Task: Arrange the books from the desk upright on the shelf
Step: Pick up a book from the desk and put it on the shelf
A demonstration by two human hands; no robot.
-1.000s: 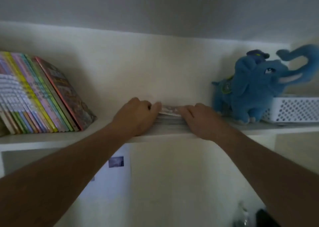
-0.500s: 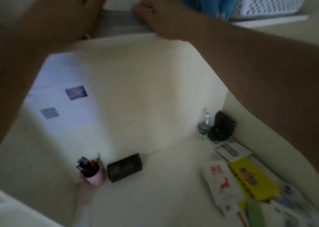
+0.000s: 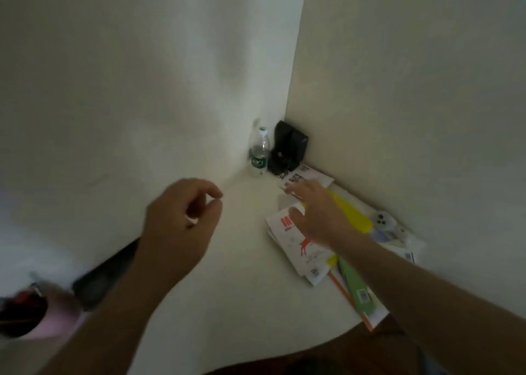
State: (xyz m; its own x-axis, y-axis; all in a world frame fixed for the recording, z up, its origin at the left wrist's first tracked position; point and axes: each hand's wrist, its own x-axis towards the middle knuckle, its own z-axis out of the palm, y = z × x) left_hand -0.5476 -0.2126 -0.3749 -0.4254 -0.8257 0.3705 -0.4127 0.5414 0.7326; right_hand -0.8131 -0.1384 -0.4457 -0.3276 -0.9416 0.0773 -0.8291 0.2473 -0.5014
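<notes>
Several books lie flat in a loose pile on the white desk [image 3: 242,275] by the right wall. On top is a white book with a red deer [image 3: 296,246], beside it a yellow book [image 3: 353,215] and a green book [image 3: 355,286]. My right hand [image 3: 316,212] hovers over the white and yellow books, fingers straight and spread, holding nothing. My left hand [image 3: 182,221] hangs over the bare desk to the left with fingers loosely curled, empty. The shelf is out of view.
A water bottle [image 3: 259,152] and a black case [image 3: 289,149] stand in the desk's far corner. A white paper [image 3: 310,176] lies behind the books. A pink pen cup [image 3: 42,315] and a black box [image 3: 105,277] sit at the left. Small white gadgets [image 3: 384,221] lie near the right wall.
Both hands left the flat stack on the shelf and came down to the desk. The view dropped from the shelf to the desk. My right hand now reaches over the book pile.
</notes>
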